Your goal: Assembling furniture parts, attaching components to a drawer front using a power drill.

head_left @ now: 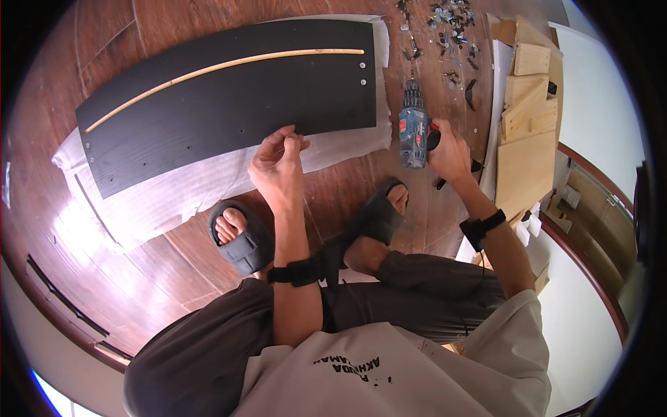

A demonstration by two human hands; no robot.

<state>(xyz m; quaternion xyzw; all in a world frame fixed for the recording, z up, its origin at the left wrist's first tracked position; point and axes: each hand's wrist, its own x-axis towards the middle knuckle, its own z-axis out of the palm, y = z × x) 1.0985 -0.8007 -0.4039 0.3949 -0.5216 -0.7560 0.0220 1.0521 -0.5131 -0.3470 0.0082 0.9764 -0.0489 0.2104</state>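
My right hand is wrapped round the handle of a blue and black cordless drill. Its chuck points away from me, with a bit at the tip. My left hand is closed in a pinch over the near edge of a black board. Whatever its fingertips hold is too small to make out. A thin light wooden strip runs lengthwise along the board. Two round silver fittings sit at the board's right end, and small holes dot its near side.
White foam sheeting lies under the board on the wooden floor. Loose screws and small hardware are scattered at the far right. Beyond them, light wooden panels are stacked. My sandalled feet stand close to the sheeting.
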